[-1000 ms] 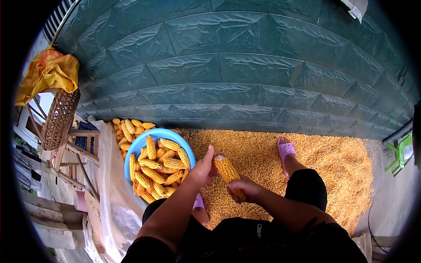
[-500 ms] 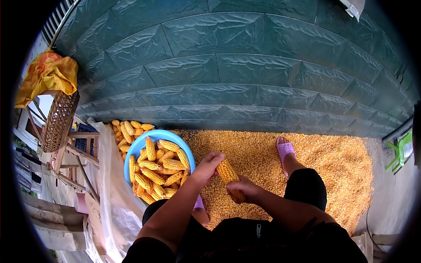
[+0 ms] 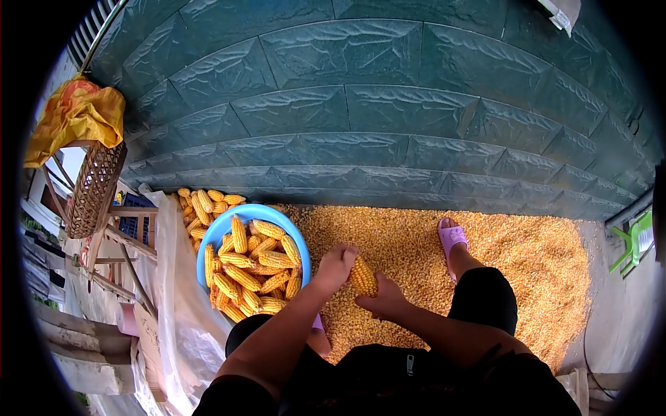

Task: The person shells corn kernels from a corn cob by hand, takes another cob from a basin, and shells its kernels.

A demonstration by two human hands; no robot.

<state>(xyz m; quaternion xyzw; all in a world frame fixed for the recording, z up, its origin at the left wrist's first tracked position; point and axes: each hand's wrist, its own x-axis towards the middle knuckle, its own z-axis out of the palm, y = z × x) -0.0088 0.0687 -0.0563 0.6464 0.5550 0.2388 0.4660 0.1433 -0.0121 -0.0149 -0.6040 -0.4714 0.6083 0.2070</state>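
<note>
An ear of corn with full rows of yellow kernels is held tilted over the heap of loose kernels. My right hand wraps round its lower end, thumb along the near side. At the upper end, my left hand is closed with its fingertips against the ear; the far side of those fingers is hidden. To the left, a blue basin holds several whole ears with kernels on.
More ears lie behind the basin against the green tiled wall. Plastic sheeting, a wooden stand and a woven basket are at left. A green chair stands at right. My pink sandal rests on the kernels.
The ear's upper part has turned slightly more upright between my hands. My left hand has shifted a little down and closer round its upper end; my right hand has moved up slightly.
</note>
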